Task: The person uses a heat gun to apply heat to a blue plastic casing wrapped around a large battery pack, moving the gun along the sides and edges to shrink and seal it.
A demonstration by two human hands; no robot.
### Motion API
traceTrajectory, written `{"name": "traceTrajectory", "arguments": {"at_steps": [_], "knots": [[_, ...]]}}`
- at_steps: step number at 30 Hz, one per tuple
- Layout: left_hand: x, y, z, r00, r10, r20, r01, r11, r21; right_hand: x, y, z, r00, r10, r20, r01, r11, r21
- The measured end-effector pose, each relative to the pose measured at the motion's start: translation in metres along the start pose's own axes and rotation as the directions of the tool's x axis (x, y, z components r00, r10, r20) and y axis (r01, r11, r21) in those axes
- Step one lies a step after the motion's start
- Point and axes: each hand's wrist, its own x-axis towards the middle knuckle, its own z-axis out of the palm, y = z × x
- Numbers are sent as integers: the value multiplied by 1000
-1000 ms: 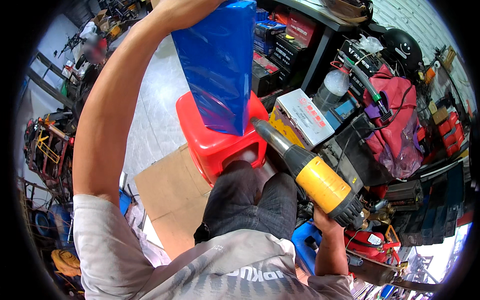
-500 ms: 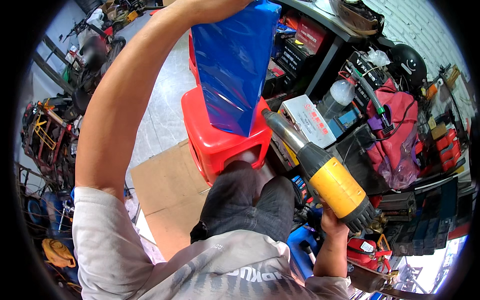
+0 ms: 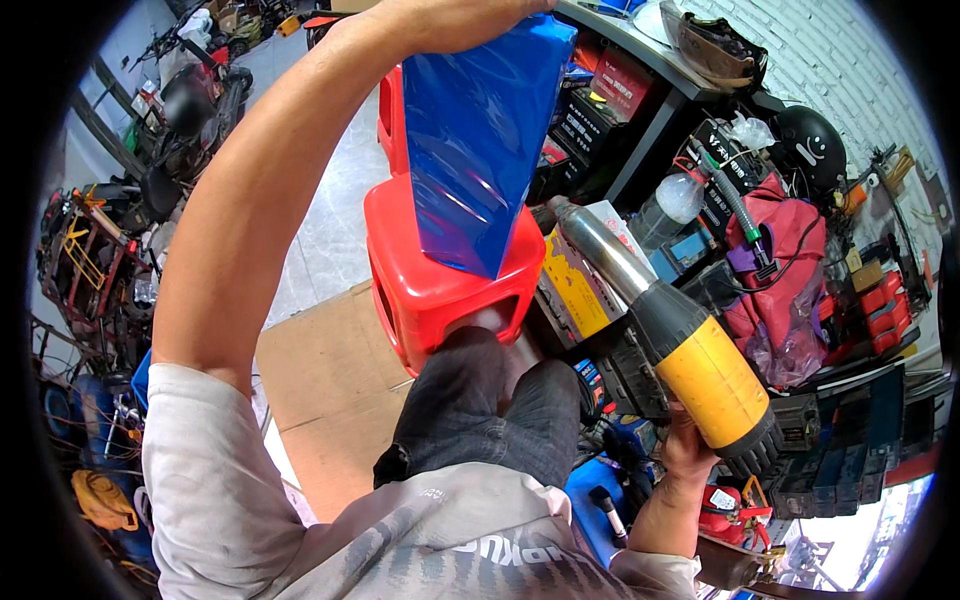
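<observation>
Left hand (image 3: 440, 15) gripping glossy blue-wrapped block (image 3: 480, 140), right hand (image 3: 690, 450) clutching yellow heat gun (image 3: 670, 340), over red plastic stool (image 3: 430, 280) in cluttered workshop.

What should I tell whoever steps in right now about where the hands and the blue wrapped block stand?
Left hand: raised high, gripping the top of the blue wrapped block, which hangs over the red stool.
Right hand: low at the right side, closed around the grip of the yellow heat gun; its metal nozzle points up toward the block's lower right edge, close but apart from it.
Done: the blue film covers the visible faces, with some creases showing.
Left: cannot tell how far the film has been shrunk; the creased areas probably need heat.
</observation>
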Motion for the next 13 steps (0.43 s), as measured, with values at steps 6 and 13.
{"name": "traceTrajectory", "arguments": {"at_steps": [6,13], "knots": [[-11,24,-21,989,131,-71,-140,979,-145,5,6,-13,974,63,-217,-33,990,136],[-49,148,-32,445,767,-463,-876,479,-50,61,-16,-40,948,-48,-314,6,991,-133]]}}
